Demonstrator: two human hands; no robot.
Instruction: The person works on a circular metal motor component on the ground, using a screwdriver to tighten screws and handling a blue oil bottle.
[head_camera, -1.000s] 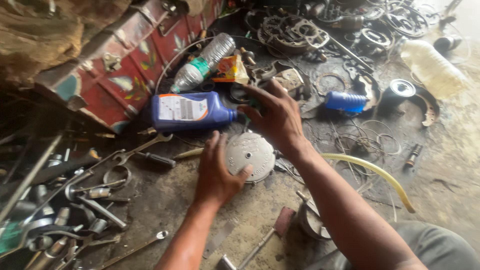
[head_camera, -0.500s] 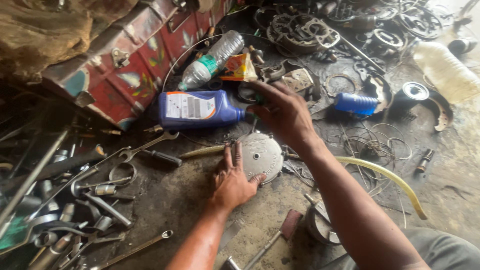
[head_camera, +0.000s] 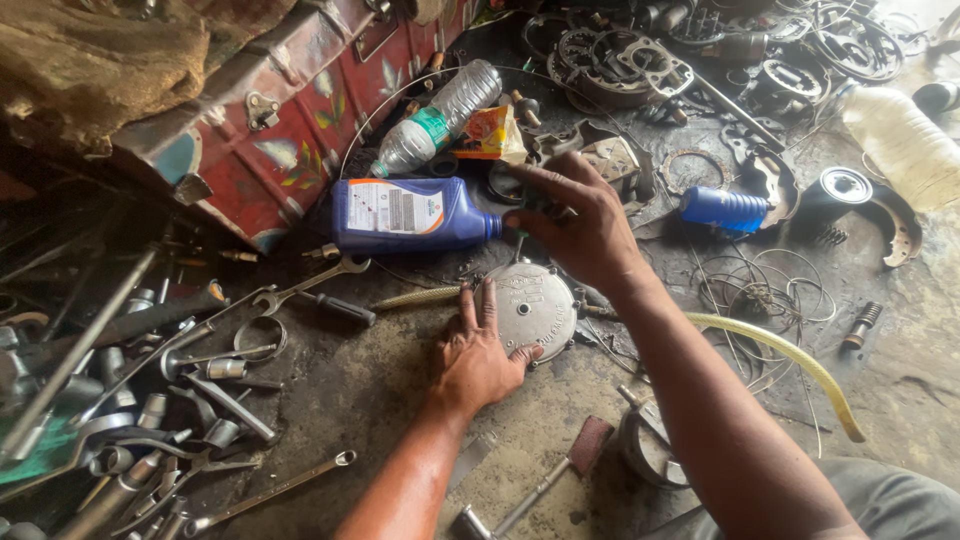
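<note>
- A round grey metal cover (head_camera: 528, 308) is lying flat on the dirty floor, just below the neck of a blue oil bottle (head_camera: 412, 214) that is lying on its side.
- The left hand (head_camera: 480, 352) is resting palm-down on the cover's left edge, fingers spread and pressing on it rather than closing round it.
- The right hand (head_camera: 583, 222) is hovering just above the cover, fingers curled loosely at the mouth of the blue bottle; whether it is gripping the cap I cannot tell.
- A yellowish hose (head_camera: 790, 358) is running under the right forearm and curving away to the right.
- A clear plastic water bottle (head_camera: 440, 118) and an orange packet (head_camera: 492, 132) are lying behind the blue bottle, against a red painted metal box (head_camera: 270, 120).
- Spanners (head_camera: 300, 288) and other steel tools are lying scattered to the left of the cover.
- A hammer (head_camera: 545, 480) is lying near the left forearm.
- A small blue bottle (head_camera: 725, 208) is sitting to the right, well apart from the cover.
</note>
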